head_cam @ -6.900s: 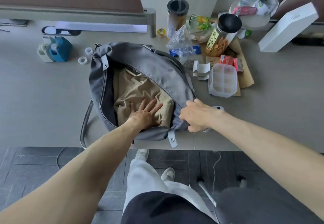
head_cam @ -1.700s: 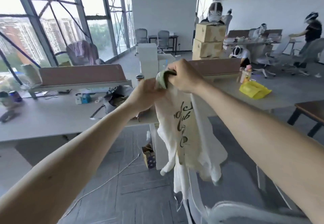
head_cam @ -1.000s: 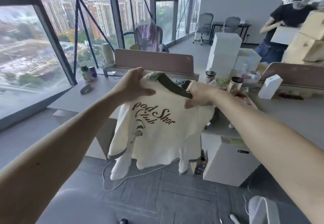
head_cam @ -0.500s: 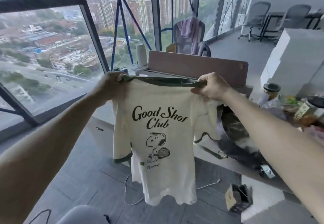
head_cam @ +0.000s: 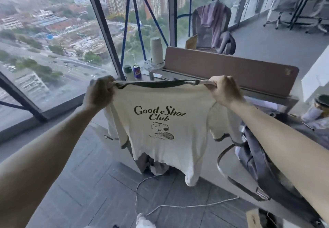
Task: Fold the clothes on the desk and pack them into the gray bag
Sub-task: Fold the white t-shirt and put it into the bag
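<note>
2 hands (head_cam: 99,93) (head_cam: 223,90) grip 1 cream T-shirt (head_cam: 165,126); 1 gray bag (head_cam: 256,160) beside.

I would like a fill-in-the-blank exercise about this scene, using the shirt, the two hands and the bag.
1. On the cream T-shirt, the word printed below "Good Shot" is ____.
2. The left hand and the right hand each grip the T-shirt at its ____ edge.
3. The gray bag lies beneath the person's ____ forearm.
Missing words: Club; top; right.
</note>
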### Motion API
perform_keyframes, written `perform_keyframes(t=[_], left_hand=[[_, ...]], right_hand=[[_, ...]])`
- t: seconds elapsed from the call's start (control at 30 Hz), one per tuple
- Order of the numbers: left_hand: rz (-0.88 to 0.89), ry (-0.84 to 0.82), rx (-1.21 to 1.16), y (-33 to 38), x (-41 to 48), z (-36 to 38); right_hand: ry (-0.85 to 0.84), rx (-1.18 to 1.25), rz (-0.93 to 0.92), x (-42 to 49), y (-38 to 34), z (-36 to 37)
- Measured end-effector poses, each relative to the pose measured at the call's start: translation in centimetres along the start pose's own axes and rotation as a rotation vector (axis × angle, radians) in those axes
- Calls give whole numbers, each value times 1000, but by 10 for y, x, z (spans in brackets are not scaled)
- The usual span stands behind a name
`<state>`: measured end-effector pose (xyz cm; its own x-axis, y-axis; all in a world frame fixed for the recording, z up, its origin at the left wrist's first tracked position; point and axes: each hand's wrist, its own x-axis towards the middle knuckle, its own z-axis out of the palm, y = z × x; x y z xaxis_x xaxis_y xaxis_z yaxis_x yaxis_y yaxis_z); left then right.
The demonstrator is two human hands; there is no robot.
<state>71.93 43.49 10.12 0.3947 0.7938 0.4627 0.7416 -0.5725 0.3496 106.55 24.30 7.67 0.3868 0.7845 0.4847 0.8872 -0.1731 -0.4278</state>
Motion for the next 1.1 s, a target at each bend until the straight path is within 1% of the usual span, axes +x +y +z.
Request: perform_keyframes(t=[0.07, 0.1, 0.2, 0.37, 0.47, 0.53, 0.6, 0.63, 0.7, 0.77, 0.87, 0.97, 1.1], left_hand=[[13, -26, 41, -22, 22, 14], [7, -42, 47, -35, 35, 21], [26, -113, 58, -69, 69, 41], [82, -238, 12, -123, 112, 68], [63, -329, -62, -141, 129, 91], [76, -473, -94, -151, 139, 108], [122, -624, -103, -159, 146, 126], [147, -681, -105, -162, 151, 135], [166, -734, -105, -164, 162, 153], [159, -750, -134, -160, 174, 175], [136, -792, -125, -147, 193, 216], [87, -810, -75, -138, 210, 259], [-28, -810, 53, -131, 218, 319]], right_hand=[[-4, -49, 55, 12, 0, 17], [26, -75, 73, 20, 2, 27], [31, -71, 179, 28, -2, 53], [-51, -79, 342, 31, -10, 86], [-195, -60, 463, 30, -7, 96], [-327, -54, 537, 30, 1, 98], [-490, -47, 569, 29, 11, 100], [-546, -38, 580, 28, 16, 101], [-606, -1, 618, 27, 24, 102], [-619, -11, 648, 31, 36, 108], [-564, -21, 710, 41, 74, 132], [-496, 12, 766, 51, 118, 172], [-564, -36, 854, 56, 163, 229]])
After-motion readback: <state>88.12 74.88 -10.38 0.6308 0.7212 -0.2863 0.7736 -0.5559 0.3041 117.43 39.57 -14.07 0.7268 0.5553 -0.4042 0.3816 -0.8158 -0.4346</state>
